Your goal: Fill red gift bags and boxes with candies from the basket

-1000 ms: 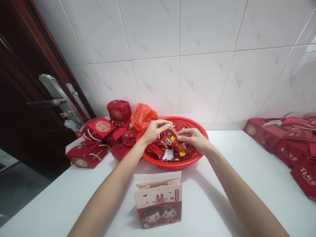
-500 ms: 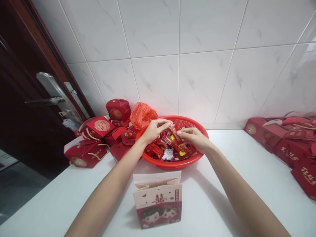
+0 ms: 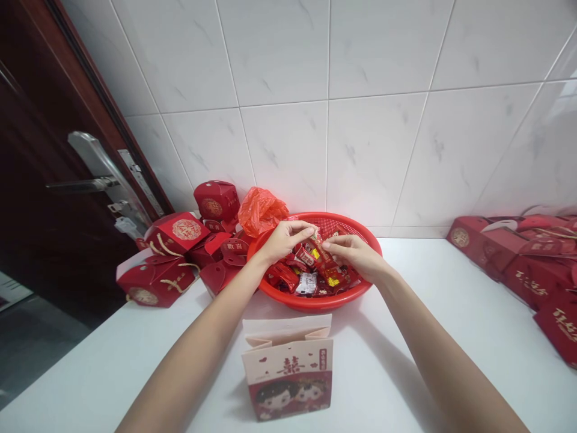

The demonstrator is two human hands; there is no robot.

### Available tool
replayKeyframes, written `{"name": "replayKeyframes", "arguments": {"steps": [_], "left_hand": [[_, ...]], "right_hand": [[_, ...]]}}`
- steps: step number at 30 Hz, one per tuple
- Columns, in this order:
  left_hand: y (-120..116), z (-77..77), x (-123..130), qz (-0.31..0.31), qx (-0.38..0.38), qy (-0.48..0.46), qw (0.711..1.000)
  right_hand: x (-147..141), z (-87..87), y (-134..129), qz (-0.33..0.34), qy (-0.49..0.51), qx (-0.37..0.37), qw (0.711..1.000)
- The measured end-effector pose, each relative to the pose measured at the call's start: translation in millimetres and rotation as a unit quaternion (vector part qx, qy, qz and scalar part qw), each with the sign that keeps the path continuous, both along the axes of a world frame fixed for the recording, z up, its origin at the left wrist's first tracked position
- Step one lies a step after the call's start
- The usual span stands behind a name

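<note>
Over a red plastic basket [image 3: 315, 304] of wrapped sweets, both hands meet at a long red candy packet [image 3: 321, 246]. My left hand [image 3: 286, 239] pinches its upper left end between thumb and finger. On the right, my right hand [image 3: 354, 252] has thumb and fingers closed at the packet's side. White, yellow and red wrapped sweets [image 3: 306, 282] lie below the hands. In front of the basket, a cream and red paper bag [image 3: 291, 379] with two cartoon figures stands upright with its top open.
Red gift boxes [image 3: 157, 279] with rope handles are piled at the left, beside a crumpled red plastic bag [image 3: 260, 210]. More red boxes [image 3: 518, 258] lie at the right. A tiled wall [image 3: 374, 150] rises behind the white table [image 3: 396, 373]; a dark door [image 3: 40, 150] is at left.
Both hands remain over the basket at the same packet. My left fingertips have shifted very slightly to the right and down.
</note>
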State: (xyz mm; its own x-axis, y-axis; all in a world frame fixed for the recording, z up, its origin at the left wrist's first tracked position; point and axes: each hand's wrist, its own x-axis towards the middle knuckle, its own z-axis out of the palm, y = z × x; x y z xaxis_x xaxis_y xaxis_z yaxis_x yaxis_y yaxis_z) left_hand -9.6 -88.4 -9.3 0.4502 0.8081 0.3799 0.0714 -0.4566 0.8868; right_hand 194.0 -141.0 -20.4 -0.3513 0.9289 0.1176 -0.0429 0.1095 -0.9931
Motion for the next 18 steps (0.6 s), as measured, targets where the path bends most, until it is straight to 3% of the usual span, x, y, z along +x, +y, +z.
{"name": "replayKeyframes", "arguments": {"steps": [6, 11, 14, 18], "left_hand": [[5, -2.5, -1, 0.007, 0.010, 0.008, 1.000], [7, -7.6, -2, 0.084, 0.091, 0.176, 0.977], [2, -6.5, 0, 0.068, 0.122, 0.314, 0.939], [-5, -2.3, 3, 0.073, 0.161, 0.506, 0.844]], "right_hand": [[1, 1.7, -1, -0.033, 0.017, -0.017, 0.999], [1, 4.1, -3, -0.083, 0.035, -0.026, 0.996], [0, 4.5, -3, -0.111, 0.048, -0.026, 0.992], [-2, 5.5, -4, -0.134, 0.072, -0.039, 0.988]]}}
